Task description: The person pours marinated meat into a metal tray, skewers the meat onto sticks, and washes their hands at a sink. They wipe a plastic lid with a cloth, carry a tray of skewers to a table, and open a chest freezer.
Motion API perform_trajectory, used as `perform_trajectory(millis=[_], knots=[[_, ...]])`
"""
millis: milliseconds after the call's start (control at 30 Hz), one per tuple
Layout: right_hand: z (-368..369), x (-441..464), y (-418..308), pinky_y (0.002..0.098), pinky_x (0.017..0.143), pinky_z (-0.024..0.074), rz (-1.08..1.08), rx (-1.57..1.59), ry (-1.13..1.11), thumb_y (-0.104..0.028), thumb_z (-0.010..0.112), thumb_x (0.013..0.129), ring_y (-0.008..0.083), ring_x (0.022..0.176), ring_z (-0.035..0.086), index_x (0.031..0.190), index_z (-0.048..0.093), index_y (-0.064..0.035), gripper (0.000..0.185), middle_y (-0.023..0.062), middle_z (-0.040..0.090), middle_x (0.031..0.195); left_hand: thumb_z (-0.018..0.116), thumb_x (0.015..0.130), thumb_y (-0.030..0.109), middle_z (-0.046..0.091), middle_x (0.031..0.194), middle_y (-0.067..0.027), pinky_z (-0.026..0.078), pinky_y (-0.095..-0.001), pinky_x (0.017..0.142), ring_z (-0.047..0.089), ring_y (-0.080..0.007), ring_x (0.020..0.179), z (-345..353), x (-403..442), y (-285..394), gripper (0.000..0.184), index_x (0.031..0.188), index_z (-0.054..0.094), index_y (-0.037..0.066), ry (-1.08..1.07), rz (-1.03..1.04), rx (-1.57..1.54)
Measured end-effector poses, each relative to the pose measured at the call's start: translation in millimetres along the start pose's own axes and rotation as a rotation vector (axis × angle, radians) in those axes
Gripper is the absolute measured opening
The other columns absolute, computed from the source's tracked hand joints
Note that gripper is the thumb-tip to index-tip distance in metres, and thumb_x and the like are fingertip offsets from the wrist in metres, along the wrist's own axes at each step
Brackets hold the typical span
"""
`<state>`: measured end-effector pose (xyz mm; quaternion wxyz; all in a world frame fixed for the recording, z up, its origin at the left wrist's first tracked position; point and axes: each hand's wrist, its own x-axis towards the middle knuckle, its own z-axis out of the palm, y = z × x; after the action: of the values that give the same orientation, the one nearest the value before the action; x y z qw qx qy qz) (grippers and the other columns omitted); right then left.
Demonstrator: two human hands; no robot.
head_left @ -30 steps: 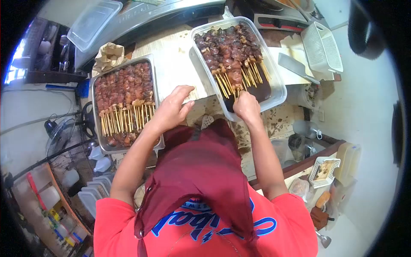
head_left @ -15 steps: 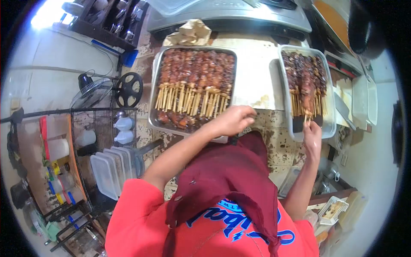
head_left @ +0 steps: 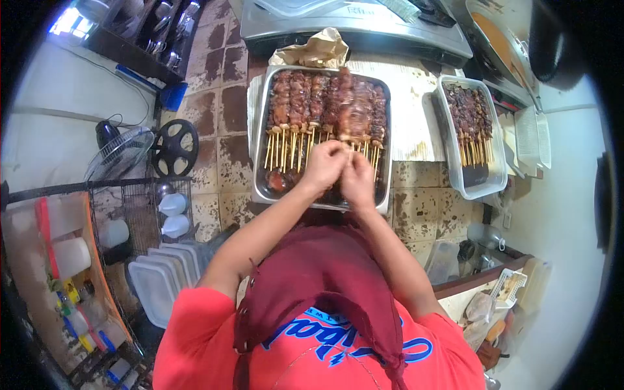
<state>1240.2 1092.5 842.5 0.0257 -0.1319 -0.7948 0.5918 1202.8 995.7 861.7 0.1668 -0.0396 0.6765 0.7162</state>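
Observation:
Over the metal tray (head_left: 261, 170), full of rows of meat skewers (head_left: 299, 104), my two hands meet. My right hand (head_left: 359, 183) pinches the stick ends of a few raised skewers (head_left: 357, 110), whose meat is blurred by motion. Against it, my left hand (head_left: 324, 166) is closed at the same sticks; what its fingertips grip is hidden. Bare sticks in the tray point toward me, with dark marinade and loose meat near its front edge. At the right, a clear plastic tub (head_left: 484, 188) holds more skewers (head_left: 469, 114) in dark liquid.
A silver stove (head_left: 357, 29) stands behind the tray, with crumpled brown paper (head_left: 312, 51) between. White paper (head_left: 416, 133) lies between tray and tub. A white basket (head_left: 534, 140) is at the right, stacked plastic containers (head_left: 156, 286) at lower left.
My right hand has carried skewers from the plastic tub over to the metal tray. My left hand has closed and come together with it. The view has shifted.

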Motion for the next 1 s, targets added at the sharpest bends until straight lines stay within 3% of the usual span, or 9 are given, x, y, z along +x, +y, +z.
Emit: perform_trajectory(millis=[133,300,433,700,767,833,900,933,1000], knots=[[44.5,15.7,13.7,0.0424,0.066,0.0460,-0.003,-0.039,-0.032,-0.018,0.053,0.087,0.0357,0.072,0.061,0.085,0.057,0.0016,0.020,0.0223,0.060,0.074,0.061,0.083,0.011,0.061,0.068,-0.0009,0.043,-0.0248,0.055,0.053,-0.0073,0.061,-46.5,19.3,-15.6,0.014,0.080,0.066,-0.002,0.194,-0.065,0.275],[45.1,23.3,-3.0,0.0497,0.066,0.0437,0.037,-0.421,-0.085,-0.024,0.053,0.087,0.0449,0.076,0.056,0.079,0.056,0.0001,0.025,0.0258,0.058,0.075,0.061,0.078,0.019,0.061,0.069,-0.0192,0.046,-0.0396,0.060,0.060,-0.0307,0.063,-68.2,32.1,-21.9,0.020,0.073,0.065,0.000,0.219,0.104,0.774],[51.0,31.8,-8.4,0.0512,0.068,0.0442,0.009,-0.481,-0.094,-0.026,0.052,0.087,0.0438,0.076,0.057,0.080,0.058,-0.0009,0.027,0.0254,0.059,0.075,0.060,0.076,0.018,0.059,0.072,-0.0233,0.046,-0.0458,0.065,0.059,-0.0398,0.071,-64.2,33.9,-20.7,0.021,0.069,0.062,-0.001,0.227,0.160,0.850],[55.9,37.5,-24.2,0.0467,0.068,0.0494,0.040,-0.597,-0.279,-0.014,0.057,0.075,0.0399,0.075,0.062,0.070,0.063,0.0047,0.021,0.0269,0.061,0.075,0.063,0.075,0.022,0.061,0.072,-0.0225,0.046,-0.0489,0.065,0.060,-0.0401,0.067,-73.2,26.1,3.6,0.023,0.080,0.064,-0.001,0.091,0.179,0.902],[45.5,22.6,-27.9,0.0475,0.066,0.0485,-0.033,-0.589,-0.284,-0.018,0.056,0.080,0.0440,0.070,0.059,0.078,0.064,0.0041,0.024,0.0295,0.059,0.073,0.062,0.080,0.029,0.062,0.087,-0.0229,0.046,-0.0460,0.070,0.060,-0.0384,0.079,-67.4,24.5,34.0,0.033,0.094,0.063,0.000,0.160,0.065,1.084],[23.5,-1.8,-36.3,0.0476,0.071,0.0470,-0.021,-0.527,-0.204,-0.019,0.054,0.083,0.0431,0.076,0.058,0.085,0.061,0.0033,0.023,0.0276,0.059,0.077,0.051,0.087,0.038,0.050,0.121,-0.0238,0.039,-0.0451,0.090,0.048,-0.0362,0.113,-68.8,43.0,33.1,0.049,0.123,0.050,0.004,0.169,0.390,1.172],[-10.7,-30.4,-43.8,0.0476,0.075,0.0457,-0.033,-0.458,-0.165,-0.018,0.055,0.082,0.0422,0.080,0.058,0.081,0.059,0.0039,0.023,0.0265,0.059,0.081,0.040,0.091,0.044,0.022,0.146,-0.0170,0.020,-0.0471,0.106,0.019,-0.0325,0.135,-57.7,66.6,32.4,0.060,0.140,0.029,0.011,0.101,0.604,1.347],[-28.8,-48.3,-44.0,0.0477,0.077,0.0450,-0.041,-0.416,-0.145,-0.018,0.056,0.082,0.0418,0.081,0.058,0.079,0.059,0.0041,0.023,0.0260,0.059,0.083,0.035,0.091,0.048,0.012,0.150,-0.0112,0.007,-0.0491,0.110,0.008,-0.0274,0.139,-58.5,85.1,23.0,0.068,0.144,0.014,0.012,-0.007,0.552,1.426],[-64.8,-86.8,-28.0,0.0467,0.077,0.0450,-0.036,-0.436,-0.116,-0.019,0.055,0.082,0.0407,0.086,0.056,0.081,0.056,0.0030,0.022,0.0242,0.058,0.085,0.034,0.091,0.048,0.011,0.150,-0.0112,0.007,-0.0482,0.110,0.008,-0.0271,0.139,-57.8,103.7,13.1,0.069,0.144,0.014,0.010,-0.139,0.480,1.516]])
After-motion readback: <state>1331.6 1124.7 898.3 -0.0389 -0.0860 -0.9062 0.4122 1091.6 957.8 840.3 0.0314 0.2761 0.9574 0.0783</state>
